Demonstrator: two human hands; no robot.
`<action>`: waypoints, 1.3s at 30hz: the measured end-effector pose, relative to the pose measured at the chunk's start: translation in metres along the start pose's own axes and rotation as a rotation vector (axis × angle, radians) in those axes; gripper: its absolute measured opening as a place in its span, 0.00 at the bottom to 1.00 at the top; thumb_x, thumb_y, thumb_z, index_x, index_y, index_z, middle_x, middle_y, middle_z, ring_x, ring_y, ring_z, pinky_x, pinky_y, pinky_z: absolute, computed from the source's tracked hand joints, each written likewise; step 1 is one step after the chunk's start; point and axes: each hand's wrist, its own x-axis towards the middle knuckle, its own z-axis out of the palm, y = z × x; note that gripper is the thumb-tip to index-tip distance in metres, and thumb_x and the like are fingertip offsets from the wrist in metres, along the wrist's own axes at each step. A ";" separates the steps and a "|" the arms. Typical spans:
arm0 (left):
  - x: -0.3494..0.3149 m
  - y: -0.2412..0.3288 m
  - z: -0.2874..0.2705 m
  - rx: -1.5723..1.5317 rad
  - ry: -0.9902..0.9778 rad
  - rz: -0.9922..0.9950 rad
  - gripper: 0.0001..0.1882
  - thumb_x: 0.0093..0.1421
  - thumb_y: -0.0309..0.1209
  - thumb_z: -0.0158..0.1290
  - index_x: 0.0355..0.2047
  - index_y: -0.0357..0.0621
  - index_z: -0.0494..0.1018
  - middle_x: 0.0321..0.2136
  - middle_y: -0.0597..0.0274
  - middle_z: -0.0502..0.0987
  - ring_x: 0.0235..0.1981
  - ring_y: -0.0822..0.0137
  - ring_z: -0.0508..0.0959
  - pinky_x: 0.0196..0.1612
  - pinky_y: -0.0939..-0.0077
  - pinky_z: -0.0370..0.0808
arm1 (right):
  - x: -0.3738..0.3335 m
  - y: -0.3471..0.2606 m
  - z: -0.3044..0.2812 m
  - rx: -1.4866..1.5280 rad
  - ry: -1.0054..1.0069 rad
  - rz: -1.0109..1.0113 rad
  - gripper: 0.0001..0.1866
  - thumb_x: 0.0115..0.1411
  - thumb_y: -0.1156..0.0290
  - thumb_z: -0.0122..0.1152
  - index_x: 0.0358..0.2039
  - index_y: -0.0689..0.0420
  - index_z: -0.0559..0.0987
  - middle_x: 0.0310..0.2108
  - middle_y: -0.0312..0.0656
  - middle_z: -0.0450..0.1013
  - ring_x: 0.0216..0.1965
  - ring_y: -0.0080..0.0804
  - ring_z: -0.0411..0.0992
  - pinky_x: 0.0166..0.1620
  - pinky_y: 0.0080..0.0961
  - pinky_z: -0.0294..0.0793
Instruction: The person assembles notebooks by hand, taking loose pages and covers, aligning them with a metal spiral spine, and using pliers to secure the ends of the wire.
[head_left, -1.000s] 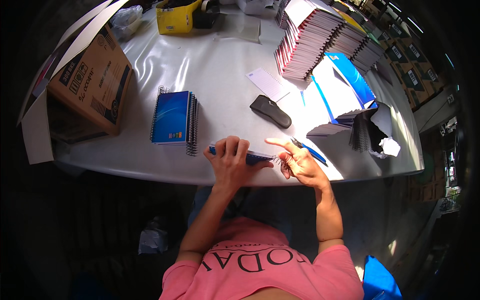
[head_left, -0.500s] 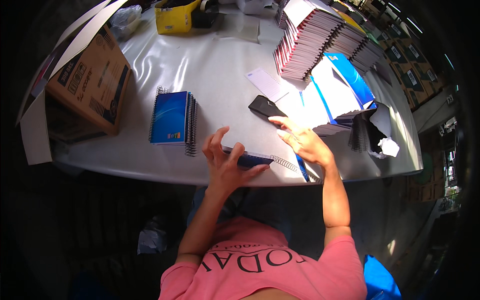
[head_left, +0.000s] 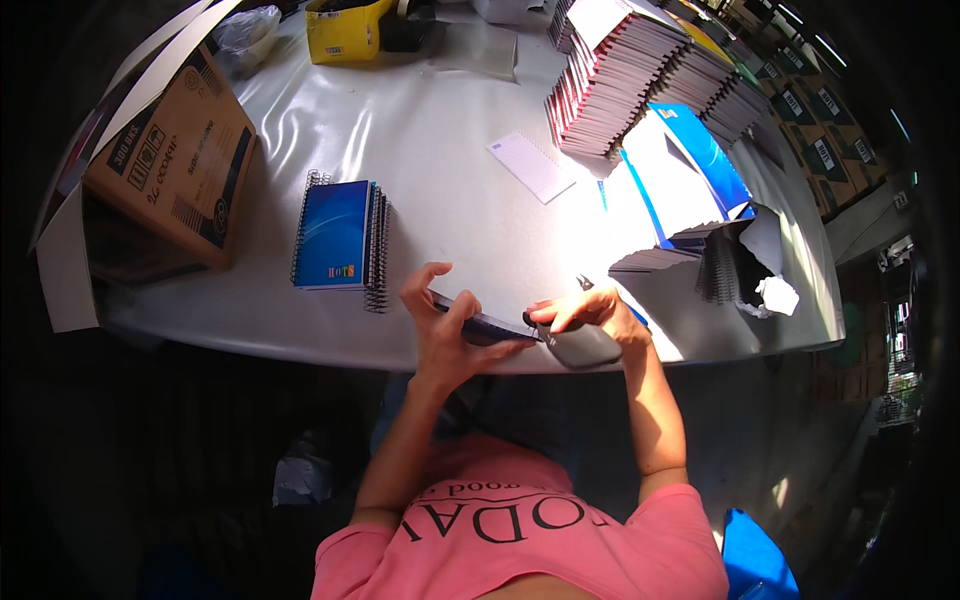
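While the left hand (head_left: 440,325), fingers arched and half open, holds a dark-blue notebook (head_left: 478,329) at the near edge of the table (head_left: 420,150), the right hand (head_left: 608,312) now closes around a black device (head_left: 585,348) that lay farther off half a second ago. Printed lettering marks the carton (head_left: 180,150) at left. Blue-handled pliers (head_left: 635,308) lie beside the right hand; red-edged notebooks (head_left: 615,85) stand stacked far right.

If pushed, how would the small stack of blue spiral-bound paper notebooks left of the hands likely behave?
The blue spiral-bound paper notebooks would probably slide rather than tip, since they lie flat in a low stack. They might shift against each other, as no band shows around them. The coils along the sides could snag.
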 end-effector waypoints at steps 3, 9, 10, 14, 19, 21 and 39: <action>0.000 0.003 -0.001 -0.032 -0.053 -0.066 0.29 0.28 0.43 0.73 0.22 0.45 0.66 0.50 0.48 0.55 0.54 0.49 0.56 0.53 0.50 0.59 | -0.001 0.014 -0.009 -0.167 0.085 -0.186 0.13 0.48 0.75 0.67 0.36 0.66 0.81 0.41 0.54 0.76 0.47 0.42 0.73 0.54 0.33 0.69; 0.002 -0.001 -0.001 -0.077 -0.076 -0.063 0.28 0.26 0.42 0.73 0.20 0.45 0.66 0.50 0.49 0.56 0.55 0.48 0.55 0.53 0.50 0.59 | 0.012 -0.001 -0.009 -0.455 0.059 -0.092 0.13 0.45 0.80 0.64 0.35 0.65 0.82 0.40 0.54 0.76 0.43 0.41 0.75 0.48 0.31 0.72; 0.002 -0.002 0.000 -0.068 -0.061 -0.043 0.28 0.26 0.42 0.73 0.20 0.45 0.67 0.50 0.50 0.57 0.53 0.49 0.56 0.51 0.53 0.60 | 0.014 -0.003 -0.008 -0.464 0.007 -0.106 0.14 0.46 0.82 0.62 0.36 0.63 0.82 0.40 0.53 0.76 0.43 0.40 0.75 0.48 0.30 0.72; 0.004 -0.002 -0.001 -0.054 -0.064 -0.038 0.28 0.23 0.42 0.74 0.20 0.46 0.68 0.50 0.50 0.58 0.48 0.52 0.58 0.45 0.61 0.62 | 0.023 -0.010 0.001 -0.478 0.083 0.084 0.17 0.46 0.87 0.57 0.36 0.59 0.83 0.40 0.49 0.77 0.43 0.35 0.75 0.47 0.27 0.73; -0.001 -0.011 -0.001 -0.093 0.000 -0.052 0.30 0.24 0.43 0.74 0.24 0.47 0.68 0.49 0.52 0.58 0.44 0.55 0.60 0.44 0.62 0.63 | 0.026 -0.021 0.021 -0.571 -0.153 -0.160 0.21 0.43 0.87 0.53 0.36 0.55 0.83 0.40 0.47 0.77 0.41 0.35 0.75 0.47 0.28 0.73; 0.004 -0.010 0.000 -0.205 0.064 -0.112 0.32 0.24 0.44 0.75 0.27 0.49 0.68 0.49 0.54 0.57 0.44 0.56 0.60 0.44 0.62 0.63 | 0.027 0.004 0.002 -0.557 0.209 0.014 0.22 0.40 0.87 0.54 0.37 0.55 0.83 0.39 0.46 0.78 0.40 0.33 0.76 0.45 0.27 0.74; 0.002 -0.030 0.005 -0.538 -0.040 -0.267 0.41 0.31 0.35 0.74 0.35 0.45 0.52 0.40 0.61 0.55 0.28 0.73 0.61 0.32 0.79 0.65 | 0.059 0.009 0.032 -0.745 0.160 -0.086 0.24 0.36 0.90 0.54 0.35 0.57 0.83 0.33 0.44 0.79 0.36 0.29 0.77 0.41 0.20 0.74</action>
